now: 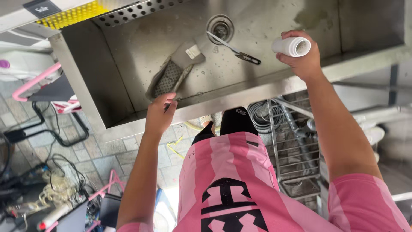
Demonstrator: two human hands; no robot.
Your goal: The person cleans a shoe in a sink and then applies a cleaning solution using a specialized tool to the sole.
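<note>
Right hand (303,58) wrapped round white plastic tube (292,46), held over near rim of steel sink (81,73), open end w/ perforated insert showing. Left hand (159,115) at near rim, fingers pinched narrow on edge of grey mesh cloth (171,76) lying in basin. Knife (234,48) w/ dark handle flat on sink floor beside drain (220,27), apart from both hands.

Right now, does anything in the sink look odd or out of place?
Yes. A grey glove lies crumpled on the sink floor, and a knife-like tool rests loose beside the drain, blade toward it.
</note>
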